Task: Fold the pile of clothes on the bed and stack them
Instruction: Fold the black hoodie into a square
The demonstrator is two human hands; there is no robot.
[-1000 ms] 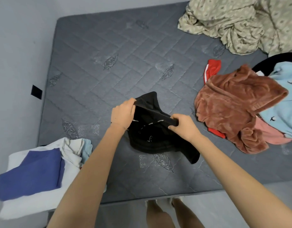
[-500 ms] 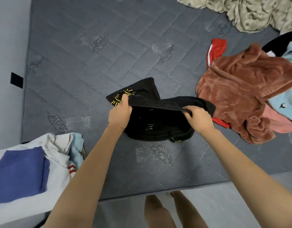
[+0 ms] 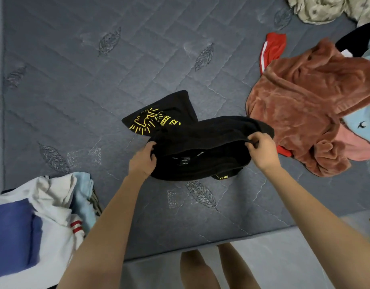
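both hands, left hand [image 3: 142, 161] and right hand [image 3: 262, 150], pinch the black shirt [image 3: 200, 140] by its edge; uneven tension could skew the fold.

1. My left hand [image 3: 142, 162] hides its fingertips in the black garment [image 3: 202, 140].
2. Its inner label [image 3: 185, 162] print is too small to read.
3. The folded stack [image 3: 52, 197] runs off the left edge.

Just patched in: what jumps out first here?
The left hand and right hand grip a black garment with yellow print on the middle of the grey mattress. A rust-brown fleece tops the unfolded pile at right; a folded stack, blue piece on top, sits lower left.
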